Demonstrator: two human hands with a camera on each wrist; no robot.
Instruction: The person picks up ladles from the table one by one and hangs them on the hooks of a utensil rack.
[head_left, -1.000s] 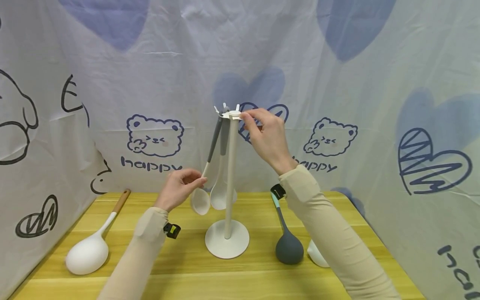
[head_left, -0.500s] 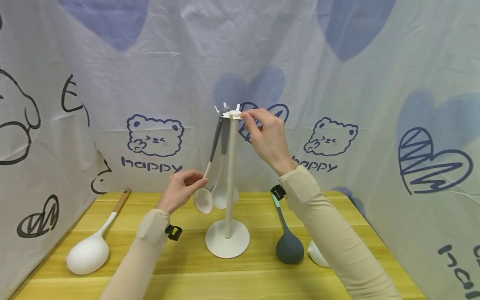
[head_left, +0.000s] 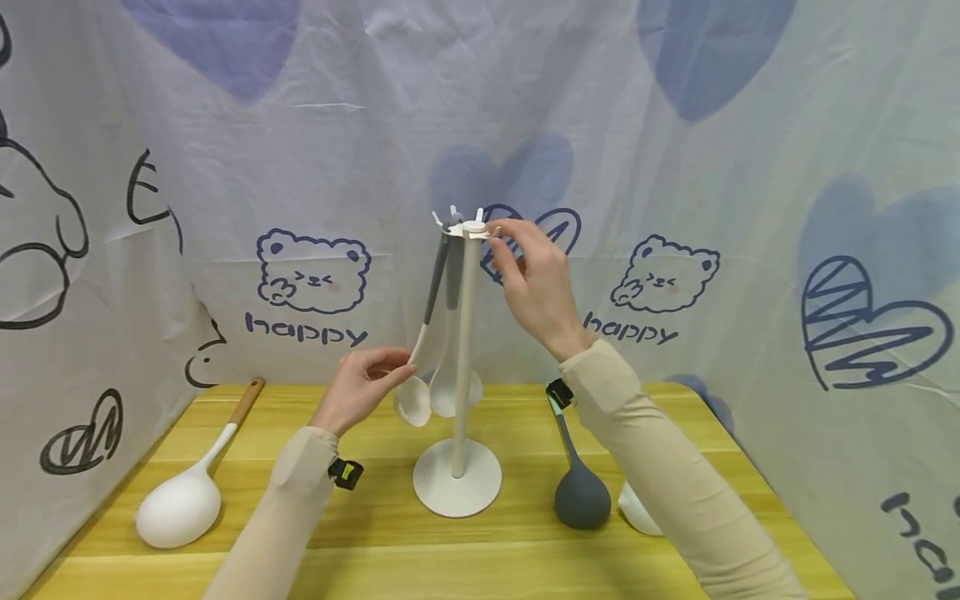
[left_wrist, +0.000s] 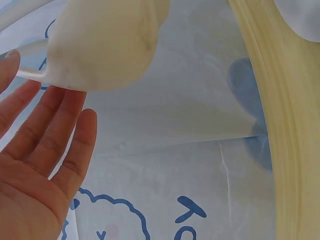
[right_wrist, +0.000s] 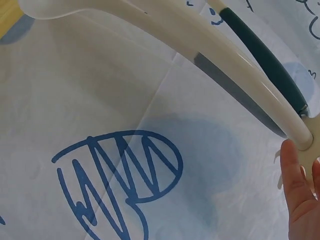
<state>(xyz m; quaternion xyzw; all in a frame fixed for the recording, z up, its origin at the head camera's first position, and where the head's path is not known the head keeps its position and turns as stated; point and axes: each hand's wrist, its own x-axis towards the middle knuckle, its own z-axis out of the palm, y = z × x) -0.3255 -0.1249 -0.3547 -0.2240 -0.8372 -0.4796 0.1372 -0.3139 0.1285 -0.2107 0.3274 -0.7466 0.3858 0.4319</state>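
A white utensil stand [head_left: 465,358] rises from its round base at the middle of the table, with several hooks on top. A small ladle [head_left: 414,402] with a grey handle hangs there at a slant; my left hand [head_left: 362,385] pinches the white lower part of its handle. The left wrist view has the ladle bowl [left_wrist: 100,47] just above the fingers of that hand. Another white-ended utensil [head_left: 444,390] hangs close behind, partly hidden by the pole. At the stand's top, my right hand [head_left: 542,283] holds one hook between thumb and index finger.
On the wooden table [head_left: 390,558], a large white ladle [head_left: 180,507] with a wooden handle lies at the left. A dark grey ladle [head_left: 582,497] lies right of the base. Beside it, a white utensil [head_left: 637,510] is partly covered by the right sleeve.
The left hand and the small ladle have shifted slightly right, nearer the pole. The right hand stays at the stand's top, with a hook tip now showing between finger and thumb.
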